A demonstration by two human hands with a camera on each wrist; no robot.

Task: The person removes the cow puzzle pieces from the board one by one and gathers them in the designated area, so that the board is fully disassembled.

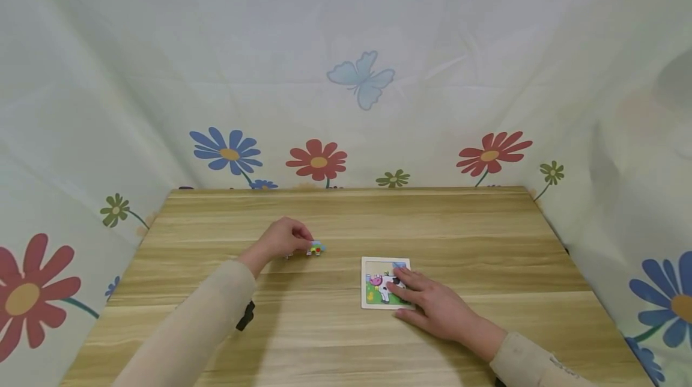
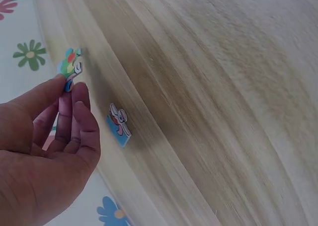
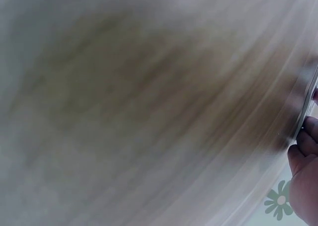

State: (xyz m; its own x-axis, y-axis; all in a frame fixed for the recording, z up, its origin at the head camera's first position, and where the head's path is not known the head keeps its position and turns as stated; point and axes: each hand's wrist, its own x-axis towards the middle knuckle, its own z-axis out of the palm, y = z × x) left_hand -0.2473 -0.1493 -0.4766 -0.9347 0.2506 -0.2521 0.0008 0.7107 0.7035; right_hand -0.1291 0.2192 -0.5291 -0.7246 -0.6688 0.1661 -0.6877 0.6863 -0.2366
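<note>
My left hand (image 1: 281, 238) pinches a small colourful jigsaw piece (image 2: 71, 67) between thumb and fingers, a little above the table. In the left wrist view a second jigsaw piece (image 2: 118, 126), blue with white and red, lies on the wood beside that hand. A white-framed puzzle board (image 1: 370, 304) with a cow picture lies right of centre in the head view. A plain beige patch shows in its upper part. My right hand (image 1: 437, 306) rests over the board's right side, fingers extended, covering part of the picture. The right wrist view catches only fingertips at the board's edge.
The wood-grain table (image 1: 324, 339) runs back to a white curtain (image 1: 243, 62) printed with flowers and butterflies, which also hangs at both sides. A black strap (image 1: 245, 316) shows by the left sleeve.
</note>
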